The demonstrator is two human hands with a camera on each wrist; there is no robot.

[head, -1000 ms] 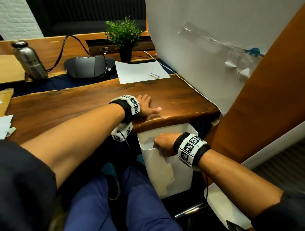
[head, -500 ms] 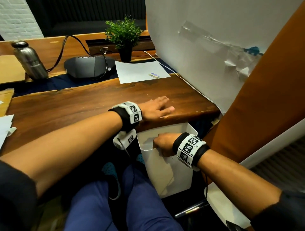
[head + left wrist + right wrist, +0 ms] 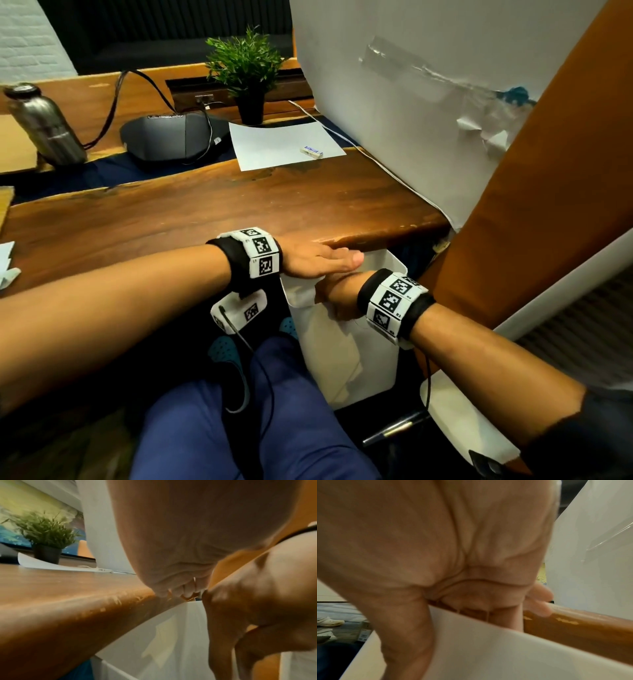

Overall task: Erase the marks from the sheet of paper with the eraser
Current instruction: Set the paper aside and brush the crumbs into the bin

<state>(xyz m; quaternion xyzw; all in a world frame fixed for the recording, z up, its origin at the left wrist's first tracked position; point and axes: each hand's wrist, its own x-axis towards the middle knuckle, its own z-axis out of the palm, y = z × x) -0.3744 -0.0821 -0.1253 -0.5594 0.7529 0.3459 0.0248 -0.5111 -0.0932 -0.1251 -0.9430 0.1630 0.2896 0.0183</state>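
At the near edge of the dark, glossy wooden desk (image 3: 191,219), the person's left hand (image 3: 315,262) lies flat, palm down, its fingers extended and released at the rim directly above the open white plastic bin (image 3: 346,356) that stands below the desk. The right hand (image 3: 337,291) sits just beneath it, thumb and fingers curled over the bin's rim, holding it against the desk edge. Well beyond both hands, across the bare stretch of desk, lies the white rectangular sheet of paper (image 3: 274,145), and on its right part rests the small white block eraser with a blue printed sleeve (image 3: 311,151). The eraser lies ahead of the fingers, almost straight forward, its long axis running roughly across the view with a slight tilt. No marks can be made out on the sheet. The left hand, already on the desk top and free, appears the nearer to the eraser; reaching it would call for a long forward stretch.
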